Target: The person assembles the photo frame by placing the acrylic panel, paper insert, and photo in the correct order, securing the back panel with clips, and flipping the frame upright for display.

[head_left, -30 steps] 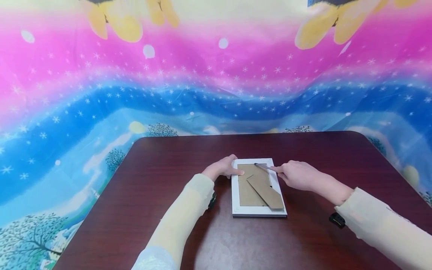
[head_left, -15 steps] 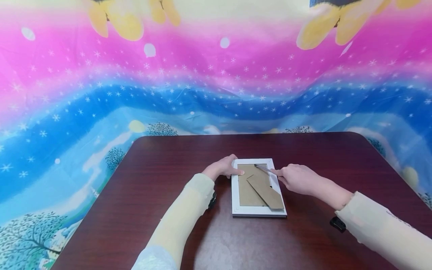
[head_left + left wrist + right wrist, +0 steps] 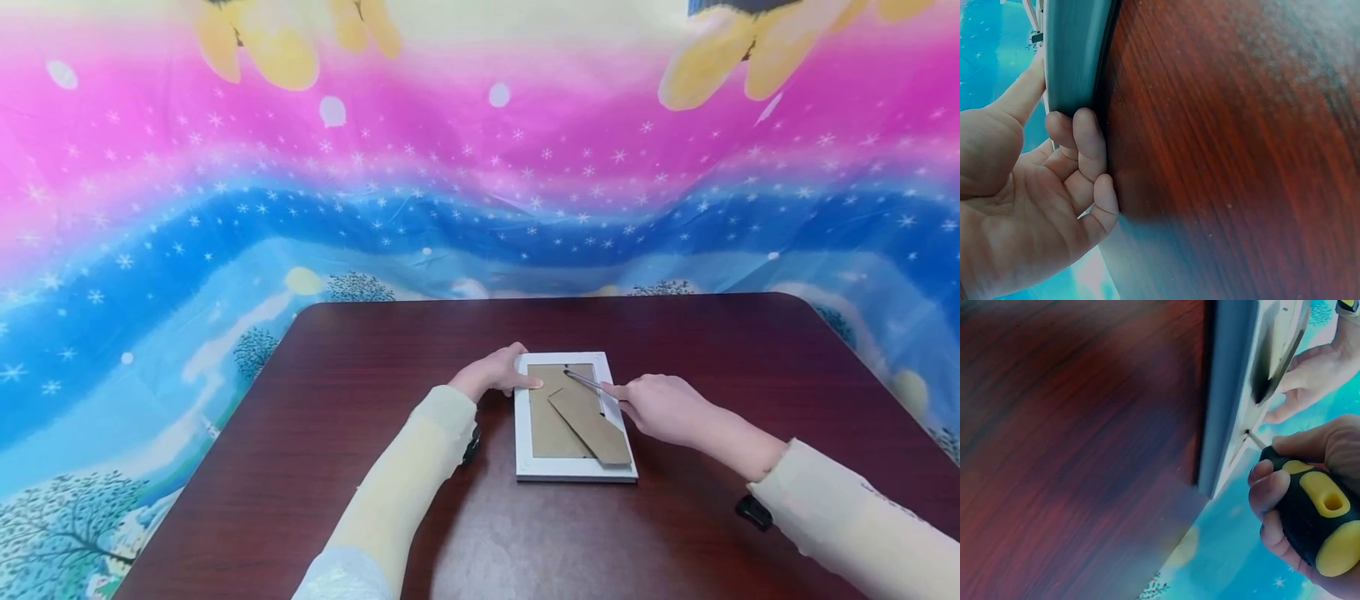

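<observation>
A white picture frame (image 3: 528, 468) lies face down on the table, its brown backing board (image 3: 550, 433) facing up. The backing's easel leg (image 3: 594, 431) slants across it. My left hand (image 3: 497, 373) grips the frame's left side, thumb on top by the board; in the left wrist view its curled fingers (image 3: 1090, 144) press against the frame's side edge. My right hand (image 3: 663, 406) holds a screwdriver (image 3: 1310, 512) by its stubby black-and-yellow handle. The metal shaft (image 3: 588, 382) reaches over the frame's right border, its tip near the backing's far edge. Whether the tip touches is unclear.
The dark reddish-brown table (image 3: 360, 467) has rounded far corners. Behind it hangs a pink and blue snowflake-patterned cloth (image 3: 480, 192). A black wrist device (image 3: 753, 512) sits under the right sleeve.
My right hand has shifted slightly towards me, and the screwdriver tip has pulled back a little from the frame's far border. The left hand and the frame have stayed put.
</observation>
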Demonstrator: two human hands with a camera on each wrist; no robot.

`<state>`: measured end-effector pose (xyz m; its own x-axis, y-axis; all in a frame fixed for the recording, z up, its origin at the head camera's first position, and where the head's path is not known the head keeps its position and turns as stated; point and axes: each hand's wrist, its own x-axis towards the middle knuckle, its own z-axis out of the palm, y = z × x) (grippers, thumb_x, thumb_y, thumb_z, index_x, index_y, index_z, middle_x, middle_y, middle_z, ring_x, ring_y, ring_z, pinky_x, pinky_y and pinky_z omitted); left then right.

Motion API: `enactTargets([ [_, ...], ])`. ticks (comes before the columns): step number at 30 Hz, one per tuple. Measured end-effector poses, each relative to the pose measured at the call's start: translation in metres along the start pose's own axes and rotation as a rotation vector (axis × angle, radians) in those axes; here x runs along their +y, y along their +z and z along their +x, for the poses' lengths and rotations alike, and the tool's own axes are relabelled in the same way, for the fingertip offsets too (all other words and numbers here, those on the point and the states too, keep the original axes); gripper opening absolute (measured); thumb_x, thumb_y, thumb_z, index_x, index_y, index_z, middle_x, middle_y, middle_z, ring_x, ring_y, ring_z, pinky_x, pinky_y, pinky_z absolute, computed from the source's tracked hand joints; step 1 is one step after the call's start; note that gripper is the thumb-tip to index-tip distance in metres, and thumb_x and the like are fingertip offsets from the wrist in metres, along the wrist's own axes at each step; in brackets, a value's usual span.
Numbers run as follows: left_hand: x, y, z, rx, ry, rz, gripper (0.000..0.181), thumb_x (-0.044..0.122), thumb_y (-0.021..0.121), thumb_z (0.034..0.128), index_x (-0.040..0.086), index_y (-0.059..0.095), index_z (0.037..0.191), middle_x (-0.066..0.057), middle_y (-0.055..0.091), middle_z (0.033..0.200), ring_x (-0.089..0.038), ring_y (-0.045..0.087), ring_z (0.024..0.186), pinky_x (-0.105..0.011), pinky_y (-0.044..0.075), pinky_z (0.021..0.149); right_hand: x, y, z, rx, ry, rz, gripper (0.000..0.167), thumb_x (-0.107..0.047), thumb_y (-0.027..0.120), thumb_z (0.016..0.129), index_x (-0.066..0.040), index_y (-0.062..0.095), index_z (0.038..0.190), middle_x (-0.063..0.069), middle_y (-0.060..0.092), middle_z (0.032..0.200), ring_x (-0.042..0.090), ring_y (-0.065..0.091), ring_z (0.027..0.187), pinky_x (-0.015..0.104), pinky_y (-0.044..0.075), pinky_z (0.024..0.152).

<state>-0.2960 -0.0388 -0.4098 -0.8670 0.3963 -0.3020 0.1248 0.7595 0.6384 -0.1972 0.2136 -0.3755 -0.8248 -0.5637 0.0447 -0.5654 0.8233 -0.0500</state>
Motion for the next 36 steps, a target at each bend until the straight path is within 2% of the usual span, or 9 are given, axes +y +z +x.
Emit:
enactTargets([
  [8, 0.0, -0.003, -0.001, -0.01, 0.014, -0.003, 0.064, 0.03, 0.072, 0.0893, 0.005, 0.04, 0.138, -0.012, 0.055, 0.11, -0.021, 0.059, 0.068, -0.033, 0.047, 0.071, 0.005, -0.002, -0.001, 0.034, -0.027, -0.002, 0.035, -0.006, 0.07, 0.087, -0.008, 0.069, 0.122, -0.008, 0.037, 0.051, 0.009, 0.032, 0.046, 0.025, 0.029, 0.041],
  [15, -0.001, -0.001, -0.002, -0.028, 0.012, -0.016, 0.064, 0.03, 0.072, 0.0898, 0.006, 0.039, 0.14, -0.01, 0.054, 0.105, -0.021, 0.057, 0.068, -0.033, 0.046, 0.072, 0.01, 0.006, -0.005, 0.045, -0.024, 0.005, 0.037, -0.008, 0.069, 0.088, -0.012, 0.067, 0.125, -0.009, 0.036, 0.054, 0.008, 0.032, 0.048, 0.025, 0.029, 0.042],
  [24, -0.003, 0.001, -0.002, -0.031, 0.015, -0.036, 0.063, 0.028, 0.072, 0.0897, 0.005, 0.04, 0.138, -0.009, 0.054, 0.099, -0.021, 0.055, 0.065, -0.032, 0.046, 0.069, 0.01, 0.01, -0.005, 0.064, -0.02, 0.003, 0.036, -0.009, 0.069, 0.088, -0.012, 0.068, 0.124, -0.01, 0.043, 0.057, 0.007, 0.037, 0.05, 0.025, 0.031, 0.042],
  [33, -0.004, -0.002, -0.003, -0.048, 0.039, -0.039, 0.063, 0.03, 0.071, 0.0904, 0.006, 0.039, 0.138, -0.009, 0.053, 0.095, -0.02, 0.053, 0.065, -0.032, 0.045, 0.069, 0.015, 0.007, -0.01, 0.109, 0.007, 0.02, 0.043, -0.011, 0.07, 0.088, -0.013, 0.062, 0.131, -0.004, 0.059, 0.069, 0.008, 0.04, 0.05, 0.026, 0.034, 0.044],
  [36, -0.005, -0.004, -0.002, -0.056, 0.049, -0.033, 0.061, 0.031, 0.071, 0.0907, 0.006, 0.039, 0.136, -0.009, 0.053, 0.093, -0.02, 0.052, 0.064, -0.033, 0.045, 0.068, 0.017, 0.005, -0.012, 0.122, 0.015, 0.033, 0.044, -0.011, 0.069, 0.089, -0.014, 0.061, 0.133, -0.006, 0.056, 0.067, 0.008, 0.037, 0.049, 0.027, 0.034, 0.044],
])
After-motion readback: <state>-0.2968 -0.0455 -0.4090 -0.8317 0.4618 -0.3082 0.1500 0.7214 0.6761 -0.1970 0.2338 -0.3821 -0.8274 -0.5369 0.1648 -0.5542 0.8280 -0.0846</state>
